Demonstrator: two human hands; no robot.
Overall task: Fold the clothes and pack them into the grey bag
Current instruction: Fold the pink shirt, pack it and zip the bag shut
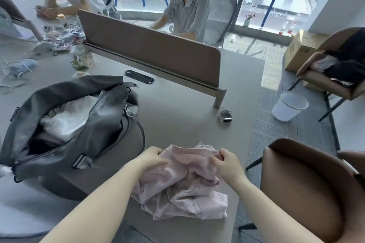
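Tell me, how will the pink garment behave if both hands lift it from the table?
The pink garment lies crumpled in soft folds, so it will likely droop, not hold shape. It looks thin, so probably light. Left hand and right hand pinch its top edge; the rest should hang down.

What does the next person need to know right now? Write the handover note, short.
Left hand: grips the pink garment at its upper left edge.
Right hand: pinches the same garment at its upper right edge.
Pink garment: crumpled on the table near the front edge, not yet folded.
Grey bag: on the table to the left, unzipped and open, with white clothes and something darker already inside.
Done: some clothes packed.
Left: spread and fold the pink garment, put it in the bag. More clothes appear to lie on the chair at the right; whether they belong to the job is unclear.
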